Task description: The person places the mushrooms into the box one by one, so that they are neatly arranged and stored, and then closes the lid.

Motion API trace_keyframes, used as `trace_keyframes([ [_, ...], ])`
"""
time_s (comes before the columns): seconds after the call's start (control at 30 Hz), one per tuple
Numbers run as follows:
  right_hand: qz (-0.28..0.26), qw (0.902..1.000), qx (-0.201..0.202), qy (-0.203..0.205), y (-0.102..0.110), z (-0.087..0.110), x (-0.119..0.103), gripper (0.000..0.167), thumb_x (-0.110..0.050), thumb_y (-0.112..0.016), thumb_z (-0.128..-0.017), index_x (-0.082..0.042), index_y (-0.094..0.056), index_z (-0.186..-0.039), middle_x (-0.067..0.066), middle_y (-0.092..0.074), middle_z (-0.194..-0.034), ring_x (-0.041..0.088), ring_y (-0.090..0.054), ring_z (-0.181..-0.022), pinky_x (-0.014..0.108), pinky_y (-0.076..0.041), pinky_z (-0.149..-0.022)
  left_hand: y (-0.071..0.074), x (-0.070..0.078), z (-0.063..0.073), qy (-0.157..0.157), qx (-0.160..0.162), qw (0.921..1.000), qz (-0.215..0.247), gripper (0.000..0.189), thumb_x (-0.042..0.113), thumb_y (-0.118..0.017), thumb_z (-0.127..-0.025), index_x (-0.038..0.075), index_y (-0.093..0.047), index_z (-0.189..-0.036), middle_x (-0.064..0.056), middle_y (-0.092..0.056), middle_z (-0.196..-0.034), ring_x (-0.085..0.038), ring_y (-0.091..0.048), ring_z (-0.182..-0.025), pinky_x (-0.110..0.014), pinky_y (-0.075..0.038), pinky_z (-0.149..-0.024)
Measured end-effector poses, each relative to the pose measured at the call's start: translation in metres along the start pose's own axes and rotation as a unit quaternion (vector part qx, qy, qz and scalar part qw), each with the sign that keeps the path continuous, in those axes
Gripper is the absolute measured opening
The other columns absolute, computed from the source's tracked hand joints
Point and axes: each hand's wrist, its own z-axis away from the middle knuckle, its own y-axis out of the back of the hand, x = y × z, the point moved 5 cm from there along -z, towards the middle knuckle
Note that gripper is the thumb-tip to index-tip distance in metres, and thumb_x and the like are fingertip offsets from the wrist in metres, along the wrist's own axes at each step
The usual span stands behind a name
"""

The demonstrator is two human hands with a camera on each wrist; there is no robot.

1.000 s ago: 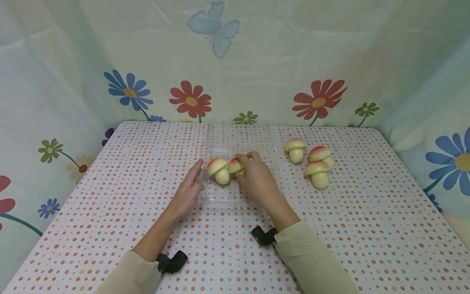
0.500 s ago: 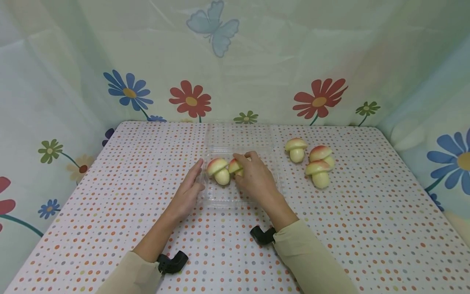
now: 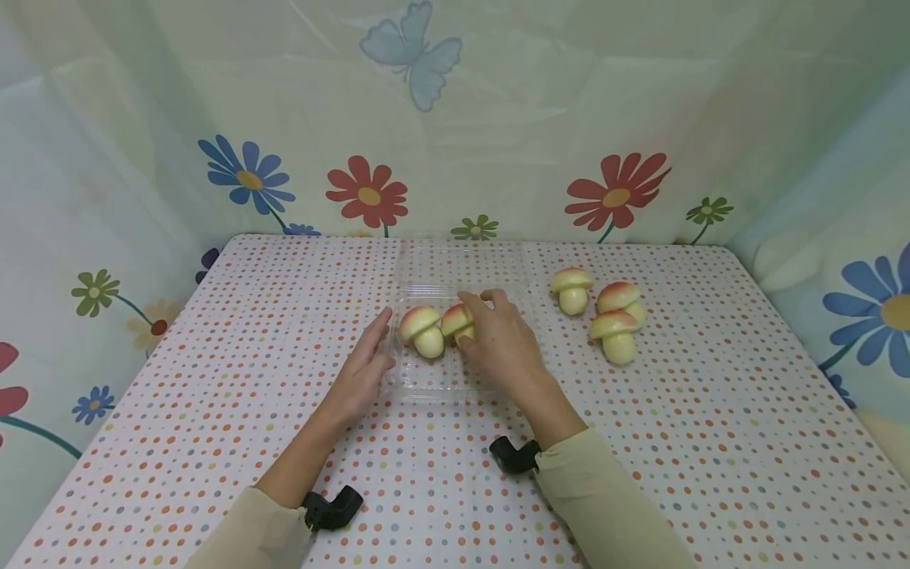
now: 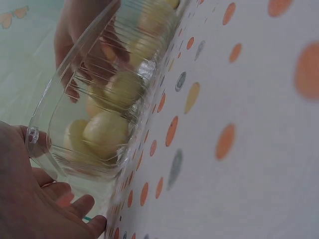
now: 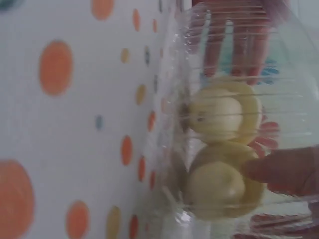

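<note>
A clear plastic clamshell box (image 3: 426,383) lies with its lid (image 3: 462,265) folded back on the dotted table. Inside, at the left, sits a toy mushroom (image 3: 429,341) with a pale stem and a yellow and red cap. A second toy mushroom (image 3: 455,320) touches it on the right. My right hand (image 3: 505,340) reaches into the box and holds this second mushroom between thumb and fingers; the thumb (image 5: 284,172) presses near its cap in the right wrist view. My left hand (image 3: 362,375) rests along the box's left wall (image 4: 60,94), its fingers extended.
To the right of the box stand several more toy mushrooms: one at the back (image 3: 572,292) and two close together, a front one (image 3: 615,336) overlapping a rear one (image 3: 620,295). A flowered curtain (image 3: 512,118) hangs behind the table.
My right hand has shifted slightly to the right, so more of the second mushroom shows. The left hand, the box and the other mushrooms have stayed put.
</note>
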Motion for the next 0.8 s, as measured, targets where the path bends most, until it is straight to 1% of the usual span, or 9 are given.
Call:
trace_keyframes([
  [0.13, -0.007, 0.9998, 0.017, 0.006, 0.014, 0.003, 0.001, 0.067, -0.017, -0.076, -0.091, -0.018, -0.051, -0.153, 0.018, -0.049, -0.149, 0.038, -0.058, -0.123, 0.044, -0.057, -0.069, 0.001, 0.000, 0.000, 0.001, 0.002, 1.0000, -0.003, 0.076, 0.008, -0.038, -0.098, 0.018, -0.011, -0.168, -0.001, -0.008, -0.175, -0.030, -0.011, -0.162, -0.057, -0.009, -0.130],
  [0.3, -0.007, 0.9994, 0.034, 0.005, 0.030, 0.007, 0.005, 0.066, -0.018, -0.074, -0.093, -0.017, -0.049, -0.154, 0.021, -0.046, -0.152, 0.044, -0.052, -0.132, 0.051, -0.059, -0.078, 0.001, 0.000, 0.001, 0.000, 0.001, 1.0000, -0.003, 0.075, 0.007, -0.038, -0.098, 0.018, -0.011, -0.168, -0.001, -0.008, -0.175, -0.030, -0.011, -0.162, -0.056, -0.008, -0.130],
  [0.37, -0.003, 0.9992, 0.039, 0.002, 0.036, 0.008, 0.007, 0.065, -0.020, -0.074, -0.094, -0.016, -0.049, -0.155, 0.022, -0.045, -0.152, 0.045, -0.051, -0.133, 0.054, -0.059, -0.084, 0.000, 0.000, 0.001, 0.001, 0.000, 1.0000, -0.003, 0.075, 0.007, -0.038, -0.098, 0.018, -0.012, -0.168, -0.002, -0.008, -0.175, -0.030, -0.011, -0.162, -0.056, -0.008, -0.130],
  [0.5, -0.009, 0.9987, 0.051, -0.004, 0.048, 0.009, 0.013, 0.066, -0.019, -0.074, -0.095, -0.014, -0.047, -0.155, 0.025, -0.044, -0.151, 0.046, -0.051, -0.134, 0.057, -0.057, -0.091, 0.000, -0.001, 0.001, 0.000, 0.001, 1.0000, -0.006, 0.075, 0.007, -0.038, -0.098, 0.017, -0.012, -0.168, -0.002, -0.009, -0.175, -0.030, -0.011, -0.162, -0.055, -0.008, -0.131],
  [0.63, -0.022, 0.9978, 0.057, -0.025, 0.062, 0.009, 0.024, 0.066, -0.019, -0.072, -0.096, -0.013, -0.046, -0.156, 0.027, -0.043, -0.152, 0.047, -0.051, -0.133, 0.061, -0.053, -0.099, 0.000, 0.000, 0.001, -0.003, 0.003, 1.0000, -0.009, 0.075, 0.007, -0.038, -0.098, 0.017, -0.012, -0.168, -0.002, -0.009, -0.175, -0.030, -0.011, -0.162, -0.054, -0.008, -0.131],
  [0.7, -0.027, 0.9969, 0.061, -0.042, 0.068, 0.010, 0.031, 0.067, -0.020, -0.072, -0.096, -0.013, -0.045, -0.157, 0.027, -0.042, -0.153, 0.048, -0.050, -0.134, 0.062, -0.053, -0.099, 0.000, 0.000, 0.000, -0.003, 0.004, 0.9999, -0.010, 0.075, 0.007, -0.038, -0.099, 0.018, -0.012, -0.168, -0.002, -0.009, -0.175, -0.030, -0.012, -0.162, -0.054, -0.008, -0.131],
  [0.73, -0.030, 0.9963, 0.062, -0.051, 0.071, 0.010, 0.034, 0.067, -0.021, -0.071, -0.096, -0.013, -0.045, -0.157, 0.027, -0.041, -0.153, 0.048, -0.052, -0.132, 0.062, -0.053, -0.098, 0.000, 0.001, 0.000, -0.003, 0.003, 0.9999, -0.011, 0.075, 0.007, -0.037, -0.099, 0.019, -0.012, -0.168, -0.002, -0.009, -0.175, -0.030, -0.011, -0.162, -0.054, -0.008, -0.131],
  [0.8, -0.036, 0.9948, 0.065, -0.070, 0.078, 0.012, 0.041, 0.067, -0.021, -0.071, -0.096, -0.013, -0.044, -0.157, 0.027, -0.040, -0.154, 0.049, -0.052, -0.132, 0.063, -0.053, -0.099, 0.000, 0.001, 0.000, -0.002, 0.003, 0.9999, -0.011, 0.075, 0.007, -0.037, -0.099, 0.019, -0.012, -0.168, -0.002, -0.009, -0.175, -0.030, -0.011, -0.162, -0.054, -0.008, -0.131],
])
